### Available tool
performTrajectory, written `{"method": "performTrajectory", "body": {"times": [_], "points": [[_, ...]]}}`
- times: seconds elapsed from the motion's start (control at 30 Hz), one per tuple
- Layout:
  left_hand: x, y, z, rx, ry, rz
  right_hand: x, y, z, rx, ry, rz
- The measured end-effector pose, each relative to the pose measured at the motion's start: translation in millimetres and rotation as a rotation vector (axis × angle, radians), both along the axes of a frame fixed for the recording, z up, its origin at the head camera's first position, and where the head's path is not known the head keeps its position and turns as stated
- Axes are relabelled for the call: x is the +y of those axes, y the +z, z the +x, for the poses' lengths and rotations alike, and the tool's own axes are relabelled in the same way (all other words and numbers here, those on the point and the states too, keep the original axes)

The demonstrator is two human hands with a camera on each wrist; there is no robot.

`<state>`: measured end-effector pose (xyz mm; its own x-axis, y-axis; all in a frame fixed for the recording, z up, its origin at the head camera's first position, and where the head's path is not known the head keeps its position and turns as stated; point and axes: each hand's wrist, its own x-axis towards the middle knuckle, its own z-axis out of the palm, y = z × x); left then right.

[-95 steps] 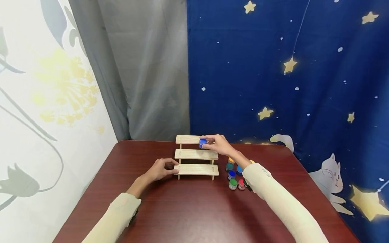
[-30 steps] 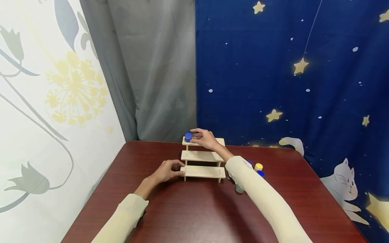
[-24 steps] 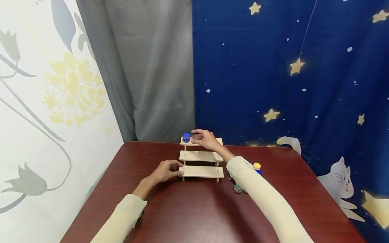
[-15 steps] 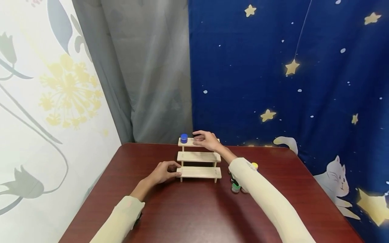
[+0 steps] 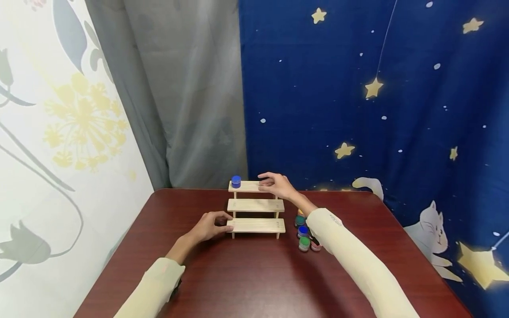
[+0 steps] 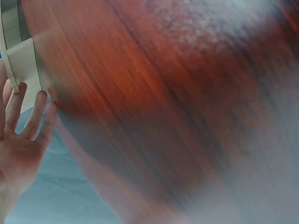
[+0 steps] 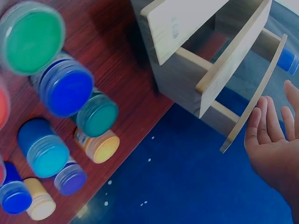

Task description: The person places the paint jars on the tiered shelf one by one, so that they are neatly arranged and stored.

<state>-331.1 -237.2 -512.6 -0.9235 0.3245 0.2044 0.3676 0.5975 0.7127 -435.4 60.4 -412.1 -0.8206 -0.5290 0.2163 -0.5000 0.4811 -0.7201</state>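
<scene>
A three-tier wooden stand (image 5: 256, 205) is on the table, its legs upright. At its left end, my left hand (image 5: 208, 226) holds the lowest plank between thumb and fingers; the left wrist view shows these fingers (image 6: 32, 116) by the wood. A blue paint jar (image 5: 236, 181) stands at the left end of the top plank, apart from both hands. My right hand (image 5: 278, 185) hovers at the right part of the top plank with nothing in it, fingers loosely bent. In the right wrist view, the blue jar's lid end shows at the far edge, beyond the right hand (image 7: 275, 135).
Several paint jars stand right of the stand, partly hidden by the right sleeve: a green jar (image 7: 35, 39), a dark blue jar (image 7: 67, 91), a teal jar (image 7: 98, 113), a yellow jar (image 7: 103, 147) and others. Curtains hang behind the table (image 5: 246, 278).
My right hand carried the blue jar to the top plank's left end, let go and drew back to the right. The left hand stayed at the lowest plank. The head view shifted.
</scene>
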Motion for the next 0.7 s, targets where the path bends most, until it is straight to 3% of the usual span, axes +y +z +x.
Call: {"method": "performTrajectory", "body": {"times": [0.23, 0.7], "points": [[-2.0, -0.6, 3.5, 0.009, 0.011, -0.017, 13.7, -2.8, 2.6, -0.029, -0.026, 0.009], [-0.4, 1.5, 3.2, 0.031, 0.008, -0.03, 46.0, -4.2, 9.4, 0.025, -0.011, -0.006]]}}
